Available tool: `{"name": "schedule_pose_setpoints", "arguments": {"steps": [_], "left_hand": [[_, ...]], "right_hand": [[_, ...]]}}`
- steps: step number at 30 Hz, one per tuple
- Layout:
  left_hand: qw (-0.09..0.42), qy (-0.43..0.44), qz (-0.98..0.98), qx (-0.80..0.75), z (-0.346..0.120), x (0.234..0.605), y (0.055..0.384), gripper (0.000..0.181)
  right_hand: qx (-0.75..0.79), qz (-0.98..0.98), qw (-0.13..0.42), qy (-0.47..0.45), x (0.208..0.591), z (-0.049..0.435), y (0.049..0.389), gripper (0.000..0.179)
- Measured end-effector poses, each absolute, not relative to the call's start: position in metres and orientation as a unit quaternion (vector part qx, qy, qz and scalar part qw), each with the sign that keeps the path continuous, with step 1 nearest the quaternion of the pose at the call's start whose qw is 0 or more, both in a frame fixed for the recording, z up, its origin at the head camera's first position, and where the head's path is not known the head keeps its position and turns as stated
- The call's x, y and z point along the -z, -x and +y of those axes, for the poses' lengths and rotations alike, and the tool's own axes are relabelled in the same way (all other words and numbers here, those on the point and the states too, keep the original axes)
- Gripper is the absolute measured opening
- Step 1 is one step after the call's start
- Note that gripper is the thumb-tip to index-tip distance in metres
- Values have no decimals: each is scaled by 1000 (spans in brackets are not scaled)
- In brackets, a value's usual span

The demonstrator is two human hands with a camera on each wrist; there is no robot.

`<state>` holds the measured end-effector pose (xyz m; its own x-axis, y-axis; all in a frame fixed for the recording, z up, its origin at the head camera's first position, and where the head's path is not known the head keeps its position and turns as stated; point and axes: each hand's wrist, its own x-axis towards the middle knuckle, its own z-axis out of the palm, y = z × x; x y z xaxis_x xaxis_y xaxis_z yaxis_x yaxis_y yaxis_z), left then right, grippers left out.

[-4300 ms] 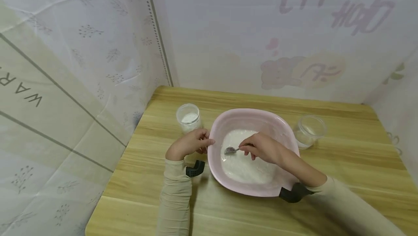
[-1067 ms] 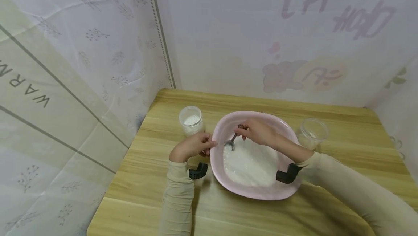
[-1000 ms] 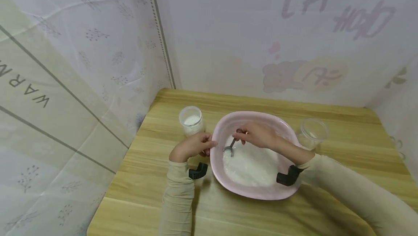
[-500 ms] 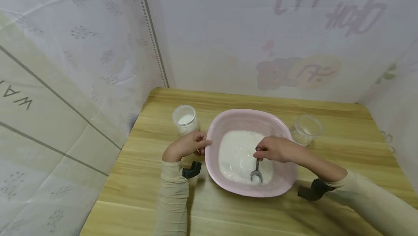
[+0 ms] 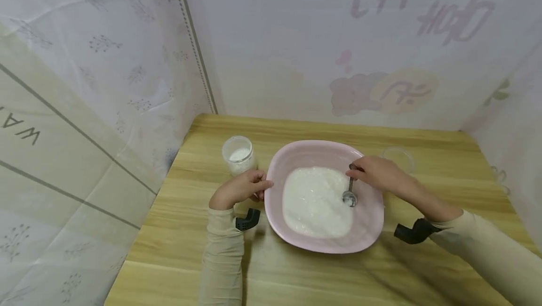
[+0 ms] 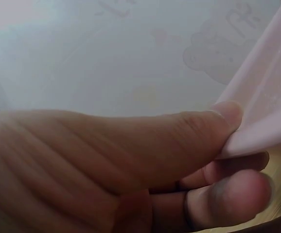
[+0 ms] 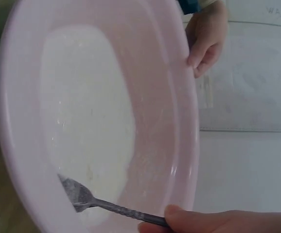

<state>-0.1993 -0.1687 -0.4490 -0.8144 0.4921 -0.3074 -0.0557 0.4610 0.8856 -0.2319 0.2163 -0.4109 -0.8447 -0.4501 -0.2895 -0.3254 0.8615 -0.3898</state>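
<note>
A pink plastic basin [image 5: 311, 156] holds a pool of milky white liquid [image 5: 315, 202]. My left hand [image 5: 239, 189] pinches the basin's left rim, thumb over the edge and fingers beneath it, as the left wrist view shows close up. Over the right side of the basin, my right hand [image 5: 378, 173] grips a metal spoon [image 5: 349, 197] by the end of its handle. The spoon points down, its bowl coated with white at the right edge of the liquid. In the right wrist view the spoon [image 7: 77, 194] overlaps the basin's inner wall.
A clear jar of white powder [image 5: 239, 155] stands behind my left hand. Another clear container [image 5: 399, 151] is to the right of the basin, mostly hidden by my right hand. The wooden table [image 5: 169, 254] meets patterned cloth [image 5: 271, 61] at its back and left.
The spoon has moved from the left side of the basin, through the near part of the liquid, to the right side. My left hand keeps its hold on the rim.
</note>
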Motion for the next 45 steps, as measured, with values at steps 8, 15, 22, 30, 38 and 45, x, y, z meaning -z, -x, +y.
{"name": "schedule_pose_setpoints", "arguments": {"steps": [8,15,22,30,38,45], "left_hand": [[270,-139,816,-492,-167,447,201,29],[271,-138,816,-492,-167,448,200,30],[266,-143,819,-489,-167,449,200,31],[268,-135,819,-489,-167,449,201,29],[273,-132,819,-488,-167,449,201,28],[275,-123,819,-488,-166,448,200,29]], "right_hand": [[183,956,143,181,418,215,261,37],[208,953,142,169,427,198,288,42],[228,946,138,182,428,163,288,39],[303,909,144,247,438,123,271,36],[311,861,241,321,445,114,241,32],[243,850,325,337,434,142,222,34]]}}
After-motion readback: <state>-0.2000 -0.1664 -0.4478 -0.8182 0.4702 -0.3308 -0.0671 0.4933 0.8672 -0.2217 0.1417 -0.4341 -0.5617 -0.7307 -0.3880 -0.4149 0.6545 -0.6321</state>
